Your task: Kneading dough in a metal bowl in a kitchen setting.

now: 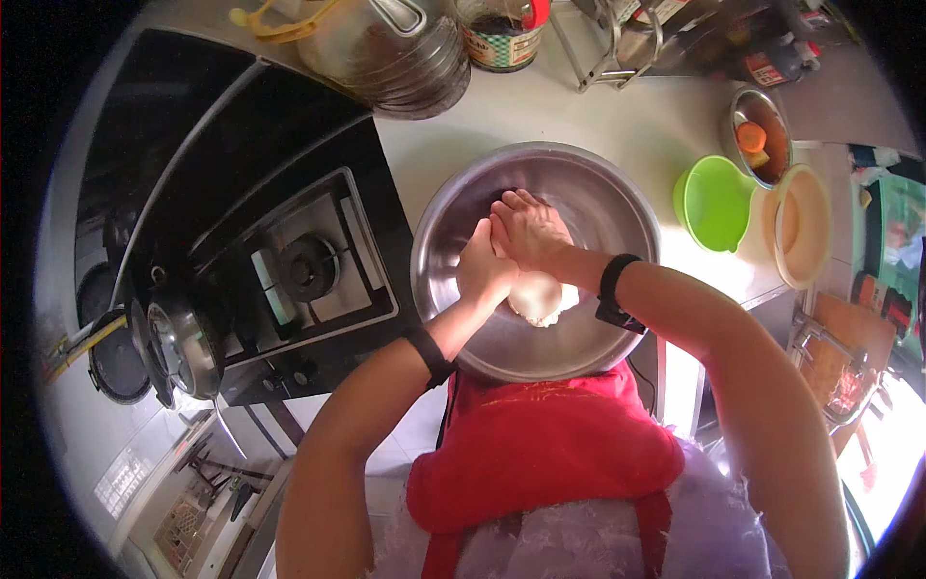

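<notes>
A large stainless steel basin [600,188] stands on the counter right in front of me. Inside it lies a pale lump that looks like dough [539,307], showing below my wrists. My left hand [486,264] grips the lump's left side, thumb up. Over its fingers my right hand [532,228] is laid from above, fingers together and pointing to the far side. The two hands touch each other, and they hide the far part of the lump. Each wrist wears a black band.
A gas hob [307,268] adjoins the basin's left, with a lidded pan [184,351] farther left. Behind stand a large ribbed clear jar [405,65] and a jar with a red handle [503,40]. To the right are a green bowl [716,204], a beige basin [804,226] and a metal bowl [774,148].
</notes>
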Available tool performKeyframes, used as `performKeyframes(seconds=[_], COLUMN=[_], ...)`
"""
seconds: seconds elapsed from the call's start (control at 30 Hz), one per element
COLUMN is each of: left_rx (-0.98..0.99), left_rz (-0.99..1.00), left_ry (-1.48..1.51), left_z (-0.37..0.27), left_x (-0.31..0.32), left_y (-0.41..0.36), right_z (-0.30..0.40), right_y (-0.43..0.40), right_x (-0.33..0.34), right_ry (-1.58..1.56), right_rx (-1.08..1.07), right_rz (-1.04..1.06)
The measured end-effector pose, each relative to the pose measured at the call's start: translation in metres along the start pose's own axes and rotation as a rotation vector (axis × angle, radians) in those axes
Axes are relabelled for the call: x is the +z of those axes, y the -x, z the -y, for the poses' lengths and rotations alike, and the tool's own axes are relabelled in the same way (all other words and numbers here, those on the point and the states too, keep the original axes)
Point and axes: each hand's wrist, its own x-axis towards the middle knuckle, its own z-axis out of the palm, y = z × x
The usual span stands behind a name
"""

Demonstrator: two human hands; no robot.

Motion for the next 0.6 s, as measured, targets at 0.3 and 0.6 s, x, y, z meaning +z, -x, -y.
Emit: performKeyframes(seconds=[0.3, 0.6], left_rx=[0.088, 0.108], left_rz=[-0.062, -0.095], left_ry=[-0.109, -0.123], left_z=[-0.009, -0.019], left_x=[-0.002, -0.001], left_y=[-0.005, -0.013], right_z=[-0.01, -0.007], right_y=[-0.004, -0.006], right_x=[0.0, 0.004], right_ry=[-0.025, 0.085], right_rx=[-0.097, 0.02], right_rz=[-0.063, -0.076])
